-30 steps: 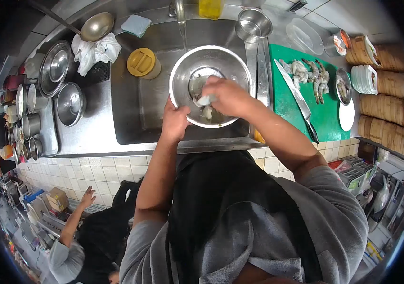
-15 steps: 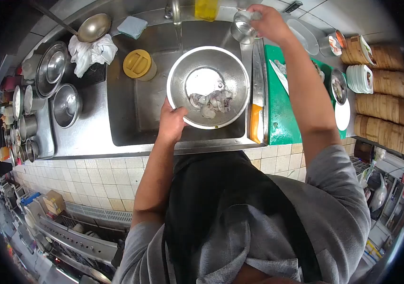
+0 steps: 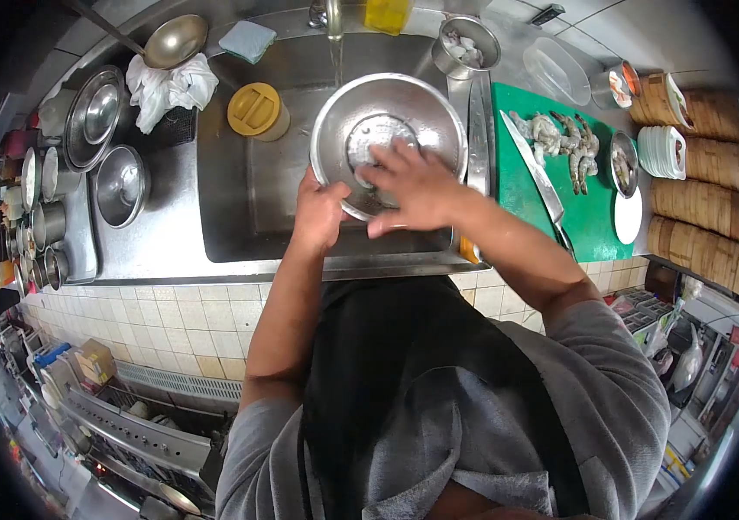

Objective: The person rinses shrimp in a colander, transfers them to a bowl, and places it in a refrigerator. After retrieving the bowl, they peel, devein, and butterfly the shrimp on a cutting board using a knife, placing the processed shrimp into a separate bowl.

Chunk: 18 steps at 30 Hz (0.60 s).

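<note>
Over the sink (image 3: 257, 195), my left hand (image 3: 319, 211) is closed on the near left rim of a round steel bowl (image 3: 348, 104). My right hand (image 3: 417, 186) has its fingers spread over the bowl's inside and covers part of it; no piece of food shows in its grasp. A thin stream of water falls from the faucet (image 3: 333, 22) behind the bowl. Pale, wet seafood pieces (image 3: 465, 50) lie in a small steel pot (image 3: 473, 71) at the sink's back right corner.
On the green cutting board (image 3: 521, 225) are peeled-looking shrimp (image 3: 573, 143) and a large knife (image 3: 536, 173). A yellow-lidded container (image 3: 255, 110) stands in the sink's left part. Metal bowls (image 3: 121, 186) sit at left; bamboo steamers (image 3: 700, 199) are stacked at right.
My right hand has moved from the small pot down to the bowl and opened. The seafood pieces seen in the bowl before now show in the pot. The bowl has shifted slightly right.
</note>
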Each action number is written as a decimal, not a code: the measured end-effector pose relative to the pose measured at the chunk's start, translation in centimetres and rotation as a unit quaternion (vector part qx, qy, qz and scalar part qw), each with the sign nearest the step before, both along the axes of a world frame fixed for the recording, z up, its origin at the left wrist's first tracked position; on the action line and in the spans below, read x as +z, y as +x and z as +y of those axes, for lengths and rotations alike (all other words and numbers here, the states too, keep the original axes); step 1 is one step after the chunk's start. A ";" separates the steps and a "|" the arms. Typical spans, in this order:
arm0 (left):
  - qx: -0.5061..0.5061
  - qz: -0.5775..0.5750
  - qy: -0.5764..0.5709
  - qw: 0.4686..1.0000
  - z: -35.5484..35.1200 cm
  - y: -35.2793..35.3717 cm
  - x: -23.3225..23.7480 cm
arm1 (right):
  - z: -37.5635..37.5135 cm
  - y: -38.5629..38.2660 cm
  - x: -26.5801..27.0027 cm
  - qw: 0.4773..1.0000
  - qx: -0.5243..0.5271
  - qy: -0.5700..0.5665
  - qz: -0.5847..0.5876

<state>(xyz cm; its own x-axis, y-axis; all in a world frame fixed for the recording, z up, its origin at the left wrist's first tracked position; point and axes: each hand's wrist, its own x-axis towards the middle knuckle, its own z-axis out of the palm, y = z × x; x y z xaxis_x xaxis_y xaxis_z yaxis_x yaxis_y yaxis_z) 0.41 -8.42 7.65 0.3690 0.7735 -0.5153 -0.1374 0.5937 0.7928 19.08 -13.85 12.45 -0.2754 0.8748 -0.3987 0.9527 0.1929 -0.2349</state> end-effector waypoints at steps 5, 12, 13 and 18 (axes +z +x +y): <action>0.018 -0.013 -0.075 0.997 0.4 -1.2 -1.1 | -2.4 -0.2 -3.6 0.970 0.033 0.106 0.217; -0.018 0.024 -0.081 0.996 1.0 -1.9 -2.6 | 1.0 2.2 -5.1 0.750 -0.246 -0.240 0.564; -0.016 0.025 -0.082 0.996 1.2 -2.1 -2.9 | 1.8 2.7 -4.8 0.709 -0.261 -0.239 0.610; 0.010 0.005 -0.079 0.997 1.4 -2.5 -3.0 | 6.2 7.6 -0.2 0.647 -0.296 -0.072 0.699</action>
<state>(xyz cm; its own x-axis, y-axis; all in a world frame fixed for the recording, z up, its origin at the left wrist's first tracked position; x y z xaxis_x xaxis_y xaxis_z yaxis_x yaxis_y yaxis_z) -2.10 -6.99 4.68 0.3486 0.6902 -0.6341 -0.1434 0.7078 0.6917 26.63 -7.66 12.29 -0.0890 0.9735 -0.2109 -0.3145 -0.2284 -0.9214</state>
